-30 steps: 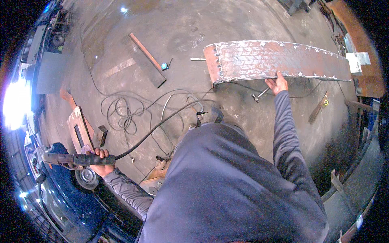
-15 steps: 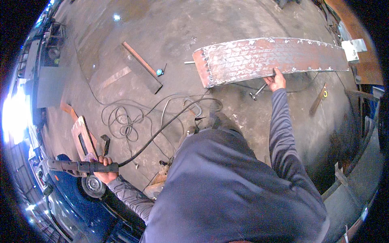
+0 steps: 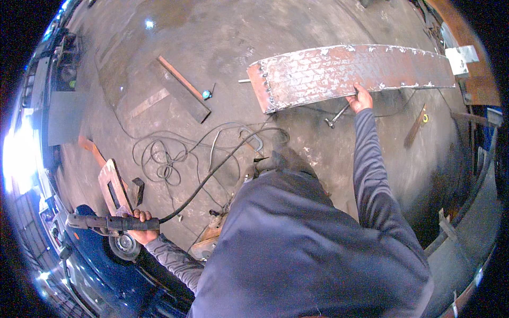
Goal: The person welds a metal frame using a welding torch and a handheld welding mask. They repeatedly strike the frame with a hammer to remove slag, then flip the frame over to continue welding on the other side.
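Note:
My left hand is closed around the black ribbed handle of a welding electrode holder, whose thick black cable runs off to the right. Just behind that hand stands a flat wooden-looking plate with a rectangular opening; whether my fingers also touch it I cannot tell. My right hand is at the near edge of a long, slightly curved steel piece, one finger lying up against its scuffed, reddish-grey face. Weld beads line its edges. Beneath it, beside my right hand, lies a hammer-like metal tool.
On the concrete floor lie flat metal strips, a small blue round thing, a C-clamp and a tangle of thin cable. A dark blue vehicle fills the lower left. Metal sheets stand at the right.
The whole view has shifted a little. My left hand and the electrode holder sit slightly farther right and lower. On the steel piece, my right hand's fingers have changed position at the edge.

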`<control>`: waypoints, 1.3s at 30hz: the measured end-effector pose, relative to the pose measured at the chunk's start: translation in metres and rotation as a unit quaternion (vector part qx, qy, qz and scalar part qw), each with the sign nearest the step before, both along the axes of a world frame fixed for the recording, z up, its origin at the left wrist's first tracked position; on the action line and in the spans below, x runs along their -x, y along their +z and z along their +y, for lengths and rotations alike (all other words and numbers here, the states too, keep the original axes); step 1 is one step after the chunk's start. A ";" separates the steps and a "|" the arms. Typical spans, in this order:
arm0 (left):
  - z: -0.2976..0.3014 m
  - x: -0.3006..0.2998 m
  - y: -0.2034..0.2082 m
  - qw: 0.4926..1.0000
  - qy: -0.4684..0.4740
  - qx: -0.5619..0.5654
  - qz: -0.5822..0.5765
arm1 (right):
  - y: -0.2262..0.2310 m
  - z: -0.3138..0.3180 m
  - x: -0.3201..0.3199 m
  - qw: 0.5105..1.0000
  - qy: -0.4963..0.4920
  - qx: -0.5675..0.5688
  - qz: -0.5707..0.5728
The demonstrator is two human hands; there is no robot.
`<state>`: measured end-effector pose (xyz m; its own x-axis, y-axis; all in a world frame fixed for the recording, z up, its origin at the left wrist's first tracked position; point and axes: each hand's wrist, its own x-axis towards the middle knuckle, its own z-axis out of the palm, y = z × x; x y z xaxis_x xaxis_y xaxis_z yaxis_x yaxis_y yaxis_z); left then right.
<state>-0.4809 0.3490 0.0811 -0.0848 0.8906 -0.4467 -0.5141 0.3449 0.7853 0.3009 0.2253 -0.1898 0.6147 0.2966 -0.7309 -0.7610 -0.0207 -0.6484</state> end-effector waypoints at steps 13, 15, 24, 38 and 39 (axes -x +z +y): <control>0.026 0.036 -0.006 0.997 -0.067 0.043 -0.016 | 0.027 0.016 0.009 0.997 -0.016 0.071 0.017; 0.029 0.049 -0.008 0.997 -0.069 0.045 0.016 | -0.005 0.012 0.003 0.999 -0.017 0.032 0.031; -0.017 0.020 0.016 0.999 -0.029 -0.016 0.033 | -0.022 0.004 -0.006 0.999 -0.004 0.004 -0.044; -0.128 0.037 -0.012 0.998 -0.039 -0.028 -0.029 | -0.024 0.005 -0.014 0.996 0.008 -0.086 0.010; -0.139 0.039 -0.018 0.998 -0.041 -0.032 -0.036 | -0.026 0.004 -0.014 0.992 0.014 -0.126 0.025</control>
